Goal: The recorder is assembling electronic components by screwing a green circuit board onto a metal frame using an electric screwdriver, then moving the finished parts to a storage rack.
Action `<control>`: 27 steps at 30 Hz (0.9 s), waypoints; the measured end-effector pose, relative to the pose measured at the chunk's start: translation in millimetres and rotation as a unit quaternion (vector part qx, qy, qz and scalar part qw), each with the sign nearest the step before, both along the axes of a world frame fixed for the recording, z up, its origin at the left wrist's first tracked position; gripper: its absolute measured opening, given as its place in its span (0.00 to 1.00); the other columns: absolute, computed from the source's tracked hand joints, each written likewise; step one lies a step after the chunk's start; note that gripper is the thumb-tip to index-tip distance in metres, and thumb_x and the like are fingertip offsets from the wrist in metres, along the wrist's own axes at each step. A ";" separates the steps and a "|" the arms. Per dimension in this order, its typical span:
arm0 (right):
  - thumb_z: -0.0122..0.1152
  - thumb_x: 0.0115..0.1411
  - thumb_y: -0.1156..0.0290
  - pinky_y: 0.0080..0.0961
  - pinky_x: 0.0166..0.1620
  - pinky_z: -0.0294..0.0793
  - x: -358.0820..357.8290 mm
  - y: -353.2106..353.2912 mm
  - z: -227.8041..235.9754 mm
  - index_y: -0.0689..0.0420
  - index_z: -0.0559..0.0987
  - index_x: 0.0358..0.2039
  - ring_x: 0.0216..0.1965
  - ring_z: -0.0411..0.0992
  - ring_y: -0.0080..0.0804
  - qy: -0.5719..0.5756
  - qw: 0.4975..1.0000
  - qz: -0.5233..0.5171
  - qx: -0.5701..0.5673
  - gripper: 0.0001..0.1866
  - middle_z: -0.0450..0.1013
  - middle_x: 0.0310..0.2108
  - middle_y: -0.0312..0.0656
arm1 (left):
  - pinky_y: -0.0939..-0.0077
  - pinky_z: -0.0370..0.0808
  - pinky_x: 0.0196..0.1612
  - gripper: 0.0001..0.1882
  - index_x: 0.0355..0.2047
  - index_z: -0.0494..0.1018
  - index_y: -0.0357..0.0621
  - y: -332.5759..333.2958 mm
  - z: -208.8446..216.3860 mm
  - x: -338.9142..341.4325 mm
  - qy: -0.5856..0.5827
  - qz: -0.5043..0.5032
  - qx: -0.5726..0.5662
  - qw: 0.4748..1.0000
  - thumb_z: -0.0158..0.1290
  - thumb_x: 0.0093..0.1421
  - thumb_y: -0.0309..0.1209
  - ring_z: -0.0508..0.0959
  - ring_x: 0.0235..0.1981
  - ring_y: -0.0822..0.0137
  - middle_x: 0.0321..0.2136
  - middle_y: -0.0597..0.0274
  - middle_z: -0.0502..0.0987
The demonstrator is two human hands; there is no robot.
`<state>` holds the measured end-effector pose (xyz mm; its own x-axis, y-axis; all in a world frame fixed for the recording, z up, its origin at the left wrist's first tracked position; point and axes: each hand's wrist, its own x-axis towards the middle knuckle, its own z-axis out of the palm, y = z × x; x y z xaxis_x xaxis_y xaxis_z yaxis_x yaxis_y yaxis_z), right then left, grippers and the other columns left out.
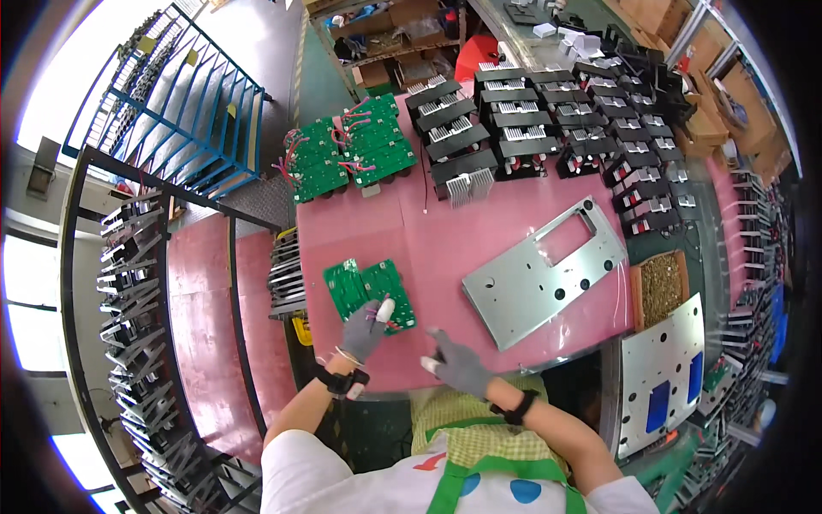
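Observation:
Two green circuit boards (381, 278) lie side by side near the front left of the pink-topped table. My left hand (366, 330), in a grey glove with a white fingertip cover, is closed at the lower edge of these boards, its fingers bent around that edge. Pinkish wires show by its fingertips; the exact grip is partly hidden. My right hand (462, 364), also gloved in grey, hovers by the table's front edge with fingers apart and nothing in them. To its right rests a silver metal panel (522, 295) with a rectangular cutout and several holes.
More green boards with pink wires (347, 150) lie at the far left. Rows of black modules with silver heat sinks (505, 120) fill the far right. A box of small screws (659, 291) and another metal panel (659, 377) are at right; a black rack (158, 343) stands left.

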<state>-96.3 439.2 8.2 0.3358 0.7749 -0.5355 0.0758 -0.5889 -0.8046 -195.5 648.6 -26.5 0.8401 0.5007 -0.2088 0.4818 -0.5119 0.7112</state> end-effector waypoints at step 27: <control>0.55 0.49 0.69 0.34 0.27 0.74 61.2 -106.2 116.9 0.56 0.75 0.32 0.25 0.75 0.40 -0.354 0.934 -0.020 0.033 0.09 0.75 0.26 0.42 | 0.87 0.49 0.09 0.17 0.44 0.65 0.34 -104.2 161.4 70.2 -0.196 0.101 -0.659 0.719 0.33 0.68 0.34 0.46 0.06 0.82 0.09 0.75 0.50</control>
<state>-35.1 333.0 125.2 0.6170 0.7777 -0.1203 0.5822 -0.5539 -0.5951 -125.2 544.5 134.8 0.9014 0.2058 -0.3809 0.0815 0.7834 0.6162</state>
